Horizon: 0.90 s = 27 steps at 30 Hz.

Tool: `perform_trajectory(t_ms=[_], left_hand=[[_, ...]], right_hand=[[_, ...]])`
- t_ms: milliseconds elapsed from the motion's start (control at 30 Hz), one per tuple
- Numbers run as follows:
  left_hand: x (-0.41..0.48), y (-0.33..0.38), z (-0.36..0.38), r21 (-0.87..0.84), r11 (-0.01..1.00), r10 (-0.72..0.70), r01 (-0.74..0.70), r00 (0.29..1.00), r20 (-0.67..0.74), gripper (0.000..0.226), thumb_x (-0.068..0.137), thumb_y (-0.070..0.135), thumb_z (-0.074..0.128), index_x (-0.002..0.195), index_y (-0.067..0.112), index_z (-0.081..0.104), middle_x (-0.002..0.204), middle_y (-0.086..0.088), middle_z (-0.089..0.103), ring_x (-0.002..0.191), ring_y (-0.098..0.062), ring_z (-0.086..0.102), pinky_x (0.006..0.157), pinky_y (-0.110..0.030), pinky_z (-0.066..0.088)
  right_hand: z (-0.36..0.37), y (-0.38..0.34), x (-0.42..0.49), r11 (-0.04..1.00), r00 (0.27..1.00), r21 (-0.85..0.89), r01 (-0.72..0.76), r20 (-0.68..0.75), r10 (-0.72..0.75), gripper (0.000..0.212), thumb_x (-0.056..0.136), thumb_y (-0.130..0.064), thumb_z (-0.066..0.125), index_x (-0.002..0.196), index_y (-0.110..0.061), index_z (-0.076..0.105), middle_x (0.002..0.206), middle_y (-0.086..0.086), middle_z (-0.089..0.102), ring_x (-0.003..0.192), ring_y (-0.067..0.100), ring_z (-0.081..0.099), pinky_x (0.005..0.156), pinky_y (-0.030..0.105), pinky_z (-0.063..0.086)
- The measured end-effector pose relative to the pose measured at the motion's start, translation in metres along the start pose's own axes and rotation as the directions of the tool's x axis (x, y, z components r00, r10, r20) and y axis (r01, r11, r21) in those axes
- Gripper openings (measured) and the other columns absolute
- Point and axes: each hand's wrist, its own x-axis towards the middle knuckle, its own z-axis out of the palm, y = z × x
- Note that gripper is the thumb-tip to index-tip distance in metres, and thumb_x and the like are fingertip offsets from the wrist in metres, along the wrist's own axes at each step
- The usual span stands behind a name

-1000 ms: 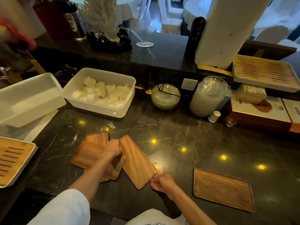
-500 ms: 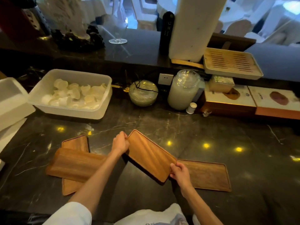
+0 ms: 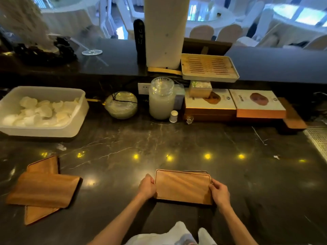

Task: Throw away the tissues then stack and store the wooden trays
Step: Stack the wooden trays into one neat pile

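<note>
A wooden tray point(image 3: 183, 187) lies flat on top of another tray, whose far rim point(image 3: 194, 171) just shows behind it, on the dark marble counter point(image 3: 177, 142) in front of me. My left hand point(image 3: 147, 188) grips its left end and my right hand point(image 3: 219, 192) grips its right end. Two more wooden trays lie crossed at the left: the upper one point(image 3: 44, 190) rests over the lower one point(image 3: 45, 165). No loose tissues are visible on the counter.
A white plastic tub point(image 3: 80, 119) of pale pieces stands at back left. Behind are a glass bowl point(image 3: 121, 105), a lidded glass jar point(image 3: 161, 99), a small white bottle point(image 3: 173, 116), boxed goods point(image 3: 235, 105), a slatted bamboo tray point(image 3: 208, 68) and a white pillar point(image 3: 164, 32).
Both hands carried the tilted tray to the right and laid it flat on the tray that lay alone on the right. The view swung right, leaving the two crossed trays at the left.
</note>
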Motion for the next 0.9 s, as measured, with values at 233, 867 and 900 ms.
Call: perform_trajectory(t_ms=[233, 867, 900], left_hand=[[-0.003, 0.017, 0.024, 0.116, 0.993, -0.028, 0.038, 0.995, -0.091, 0.018, 0.088, 0.004, 0.055, 0.105, 0.005, 0.049, 0.109, -0.011, 0.053, 0.097, -0.023, 0.053, 0.074, -0.029, 0.042], [-0.004, 0.003, 0.032, 0.113, 0.993, 0.028, -0.014, 0.991, -0.127, 0.012, 0.094, 0.020, 0.054, 0.098, 0.016, 0.043, 0.105, -0.004, 0.054, 0.090, -0.015, 0.056, 0.069, -0.025, 0.045], [-0.003, 0.003, 0.032, 0.119, 0.993, 0.026, -0.010, 0.991, -0.132, 0.012, 0.095, 0.020, 0.054, 0.099, 0.016, 0.043, 0.106, -0.005, 0.054, 0.090, -0.015, 0.056, 0.069, -0.024, 0.044]], right_hand=[[-0.009, -0.004, 0.020, 0.998, 0.998, 0.035, 0.058, -0.003, -0.058, 0.032, 0.093, -0.006, 0.058, 0.124, -0.005, 0.064, 0.121, 0.014, 0.068, 0.113, 0.028, 0.061, 0.086, 0.023, 0.039], [0.004, 0.018, 0.034, 0.990, 0.994, 0.089, 0.109, 0.003, -0.109, 0.030, 0.094, -0.014, 0.059, 0.123, -0.012, 0.065, 0.118, 0.009, 0.068, 0.109, 0.024, 0.060, 0.095, 0.041, 0.049], [0.004, 0.019, 0.035, 0.990, 0.994, 0.089, 0.109, 0.005, -0.110, 0.030, 0.094, -0.014, 0.059, 0.124, -0.012, 0.064, 0.119, 0.008, 0.068, 0.110, 0.024, 0.059, 0.096, 0.041, 0.048]])
